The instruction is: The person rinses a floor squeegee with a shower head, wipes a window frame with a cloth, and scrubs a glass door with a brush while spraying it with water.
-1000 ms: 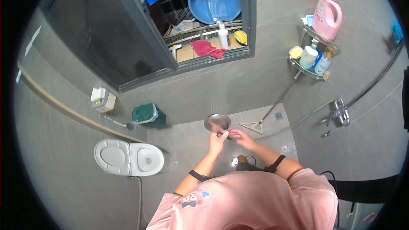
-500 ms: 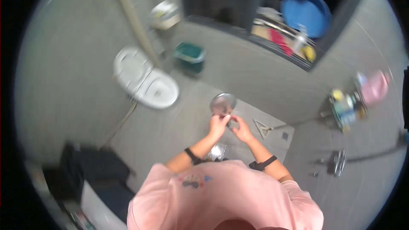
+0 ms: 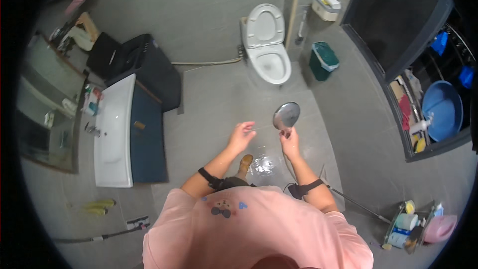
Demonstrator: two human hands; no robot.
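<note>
A round, shiny silver shower head [image 3: 287, 115] is held out in front of me, tilted, with its hose [image 3: 287, 162] trailing down toward the floor. My right hand [image 3: 290, 143] is closed around its narrow neck. Off to the left, my left hand [image 3: 242, 137] hangs in the air with fingers bent and apart, touching nothing. Wet, glaring floor tiles [image 3: 263, 166] lie below, beside my brown shoe [image 3: 246, 160].
Ahead stands a white toilet [image 3: 271, 65] with its lid up; a green bin [image 3: 322, 62] is beside it. At left are a white sink [image 3: 113, 142] and a black washing machine [image 3: 144, 65]. A squeegee pole [image 3: 356, 203] leans near the bottle shelf [image 3: 406, 224] at right.
My view has swung left, bringing the sink and washing machine into sight. My left hand has come away from the shower head and moved left; my right hand keeps hold of it.
</note>
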